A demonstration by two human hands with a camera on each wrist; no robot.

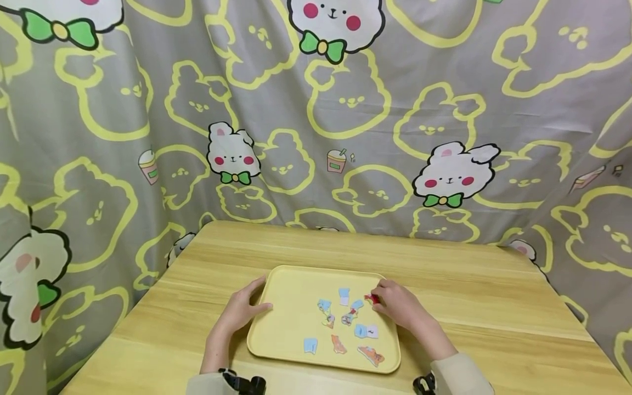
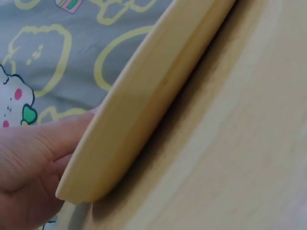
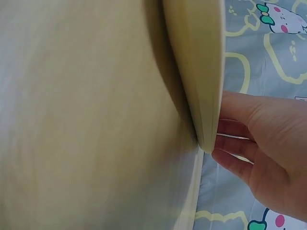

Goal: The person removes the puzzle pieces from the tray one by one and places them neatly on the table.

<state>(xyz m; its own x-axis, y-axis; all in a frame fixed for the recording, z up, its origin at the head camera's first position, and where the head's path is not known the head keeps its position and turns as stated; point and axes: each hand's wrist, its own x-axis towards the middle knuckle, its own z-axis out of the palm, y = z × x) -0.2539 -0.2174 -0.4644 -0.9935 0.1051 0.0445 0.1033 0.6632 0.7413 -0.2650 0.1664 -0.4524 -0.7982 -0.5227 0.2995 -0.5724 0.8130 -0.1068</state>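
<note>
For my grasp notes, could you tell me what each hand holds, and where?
Left hand rests on the tray left rim; right hand pinches a small red piece.

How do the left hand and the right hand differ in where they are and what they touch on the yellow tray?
The left hand rests on the left rim of the yellow tray and holds no piece; the right hand reaches over the right rim into the tray. The left hand's fingers lie nearly flat, while the right hand's fingertips pinch a small red puzzle piece. Both hands touch the same tray on the wooden table.
</note>
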